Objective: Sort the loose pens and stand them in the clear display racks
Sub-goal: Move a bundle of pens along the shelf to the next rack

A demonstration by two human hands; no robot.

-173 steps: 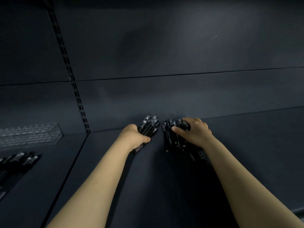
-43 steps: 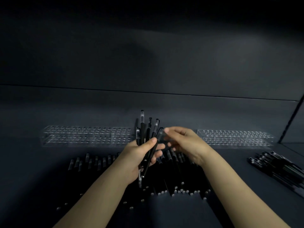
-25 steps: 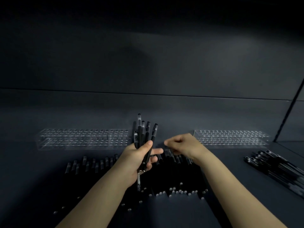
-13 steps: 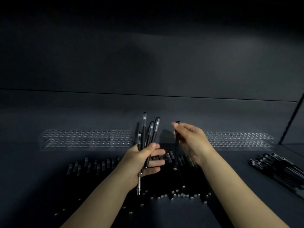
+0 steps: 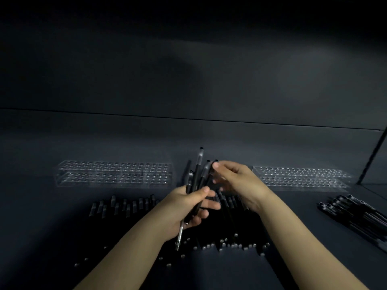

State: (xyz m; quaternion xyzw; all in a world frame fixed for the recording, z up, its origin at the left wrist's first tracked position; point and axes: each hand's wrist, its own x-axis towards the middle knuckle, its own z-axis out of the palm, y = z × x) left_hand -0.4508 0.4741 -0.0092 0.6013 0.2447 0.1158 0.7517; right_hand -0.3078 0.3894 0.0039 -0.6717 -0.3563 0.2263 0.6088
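barely begun, i judge: the clear racks (image 5: 114, 174) hold no pens, loose pens (image 5: 125, 206) lie on the shelf (image 5: 62, 237) before them, the left hand (image 5: 184, 208) grips a bunch (image 5: 198, 176) upright, and the right hand (image 5: 238, 183), half curled, touches its top, grip unclear.

Your left hand (image 5: 188, 208) grips the pen bundle (image 5: 198, 176), fingers curled; your right hand (image 5: 238, 183) sets its thumb on the bundle's top, other fingers blurred.
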